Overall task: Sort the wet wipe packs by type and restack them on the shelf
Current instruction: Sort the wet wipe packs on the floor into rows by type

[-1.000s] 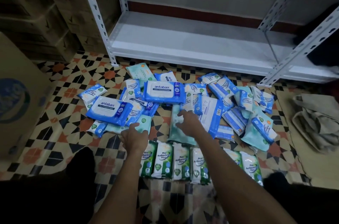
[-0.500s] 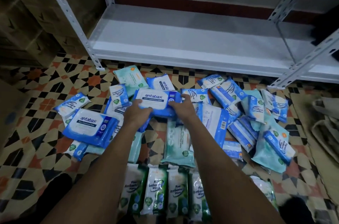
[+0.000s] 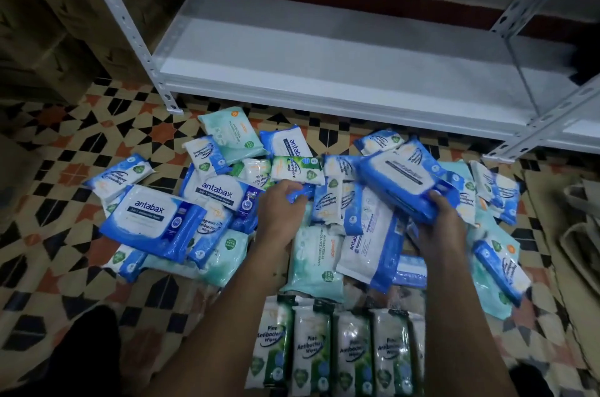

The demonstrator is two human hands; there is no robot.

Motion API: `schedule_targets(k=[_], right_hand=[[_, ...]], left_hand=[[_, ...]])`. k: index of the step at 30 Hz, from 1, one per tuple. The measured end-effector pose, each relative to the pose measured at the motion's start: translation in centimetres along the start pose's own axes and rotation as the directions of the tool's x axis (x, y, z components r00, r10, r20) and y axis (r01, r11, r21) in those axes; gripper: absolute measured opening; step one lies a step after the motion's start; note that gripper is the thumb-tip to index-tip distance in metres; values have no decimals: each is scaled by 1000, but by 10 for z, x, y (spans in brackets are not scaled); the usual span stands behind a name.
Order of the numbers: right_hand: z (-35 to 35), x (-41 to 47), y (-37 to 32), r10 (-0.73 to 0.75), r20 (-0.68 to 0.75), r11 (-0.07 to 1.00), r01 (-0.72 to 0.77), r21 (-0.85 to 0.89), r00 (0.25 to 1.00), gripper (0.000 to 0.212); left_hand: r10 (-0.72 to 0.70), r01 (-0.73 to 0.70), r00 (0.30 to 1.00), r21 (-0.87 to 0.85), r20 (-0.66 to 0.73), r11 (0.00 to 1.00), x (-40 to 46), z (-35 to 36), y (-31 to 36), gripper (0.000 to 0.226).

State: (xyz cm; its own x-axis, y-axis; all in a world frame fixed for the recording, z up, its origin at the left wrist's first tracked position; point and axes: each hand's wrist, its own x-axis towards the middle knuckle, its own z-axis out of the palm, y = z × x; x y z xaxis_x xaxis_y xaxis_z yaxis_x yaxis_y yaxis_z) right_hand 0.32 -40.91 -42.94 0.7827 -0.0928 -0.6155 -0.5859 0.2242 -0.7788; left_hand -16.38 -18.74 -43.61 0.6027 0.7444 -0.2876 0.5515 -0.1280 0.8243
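Several wet wipe packs lie in a loose pile on the patterned tile floor in front of a white metal shelf (image 3: 324, 49). My right hand (image 3: 441, 221) grips a large blue antabax pack (image 3: 406, 179), lifted and tilted over the right side of the pile. My left hand (image 3: 279, 214) hovers over the pile's middle with curled fingers near a small blue pack (image 3: 302, 195); whether it holds it is unclear. Two more large antabax packs (image 3: 152, 218) lie at the left. Green pine packs (image 3: 337, 351) stand in a row nearest me, and two more green pine packs (image 3: 295, 169) lie in the pile.
The shelf's lowest board is bare, with its left post (image 3: 130, 32) standing on the floor. Cardboard boxes (image 3: 42, 13) are stacked at the left. Folded cloth (image 3: 581, 234) lies on a mat at the right. My dark shoe (image 3: 84, 344) is at the lower left.
Both hands held the blue antabax pack over the pile's middle. Now my right hand has carried it to the right, and my left hand has let go and stays over the middle.
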Motion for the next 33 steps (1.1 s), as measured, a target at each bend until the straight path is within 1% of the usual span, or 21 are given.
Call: schedule_targets(k=[1, 2, 3, 4, 5, 7, 9, 10, 11, 13, 14, 15, 17, 18, 20, 23, 25, 26, 28, 31, 33], right_hand=[[-11, 6, -2, -15, -77, 1000, 13, -28, 997, 33], [-19, 8, -6, -44, -144, 989, 23, -143, 989, 30], [-25, 11, -8, -95, -216, 946, 21, -322, 972, 31], [-29, 11, -10, -179, -295, 868, 10, -496, 939, 37], [-29, 7, -13, -276, -345, 786, 5, -618, 897, 44], [-16, -10, -17, -455, -334, 677, 77, -732, 826, 51], [5, -30, -17, -641, -281, 588, 223, -778, 714, 57], [18, -36, -14, -714, -220, 523, 298, -798, 664, 56], [33, -41, -10, -742, -128, 463, 366, -807, 658, 51], [66, -41, 5, -670, 122, 407, 500, -765, 732, 40], [82, -40, 13, -594, 265, 379, 555, -741, 759, 37], [98, -41, 22, -510, 395, 337, 600, -725, 764, 37], [122, -39, 39, -383, 588, 210, 687, -696, 713, 43], [133, -36, 47, -334, 648, 138, 716, -685, 685, 49], [148, -32, 59, -252, 720, -16, 741, -671, 647, 62], [163, -24, 73, -93, 779, -234, 746, -623, 620, 78], [166, -22, 79, -2, 794, -330, 749, -574, 608, 81], [165, -22, 82, 5, 802, -367, 747, -555, 598, 81], [163, -24, 85, -58, 821, -405, 739, -539, 567, 75], [158, -28, 86, -160, 840, -351, 765, -540, 519, 64], [153, -31, 83, -202, 845, -321, 782, -534, 495, 60]], left_hand=[[-17, 17, 1000, 19, -21, 1000, 2, -3, -5, 21], [-32, 34, 998, 38, -49, 999, 3, -6, -9, 18], [-47, 51, 996, 59, -76, 997, 5, -10, -13, 16], [-47, 57, 994, 95, -100, 994, 7, -13, -17, 14], [-32, 50, 992, 152, -122, 987, 10, -16, -20, 12], [10, 33, 986, 256, -166, 966, 17, -22, -26, 12], [49, 23, 979, 344, -197, 939, 26, -27, -27, 13], [72, 16, 975, 390, -208, 921, 30, -30, -25, 15], [92, 11, 972, 435, -215, 900, 36, -32, -24, 18], [129, -6, 971, 521, -201, 854, 48, -36, -20, 31], [149, -28, 974, 564, -169, 825, 55, -37, -19, 39], [165, -55, 978, 608, -127, 792, 62, -39, -18, 48], [182, -120, 983, 671, -22, 731, 74, -41, -16, 60], [189, -152, 982, 690, 22, 708, 79, -41, -15, 64], [203, -192, 976, 725, 73, 662, 87, -39, -12, 68], [192, -200, 976, 772, 103, 603, 92, -34, -12, 67], [189, -207, 975, 768, 114, 606, 92, -31, -15, 68], [191, -210, 975, 761, 115, 613, 92, -30, -17, 69], [195, -212, 974, 763, 114, 611, 93, -30, -17, 68], [158, -200, 978, 812, 134, 549, 95, -29, -10, 60], [113, -178, 984, 845, 140, 504, 95, -28, -7, 44]])
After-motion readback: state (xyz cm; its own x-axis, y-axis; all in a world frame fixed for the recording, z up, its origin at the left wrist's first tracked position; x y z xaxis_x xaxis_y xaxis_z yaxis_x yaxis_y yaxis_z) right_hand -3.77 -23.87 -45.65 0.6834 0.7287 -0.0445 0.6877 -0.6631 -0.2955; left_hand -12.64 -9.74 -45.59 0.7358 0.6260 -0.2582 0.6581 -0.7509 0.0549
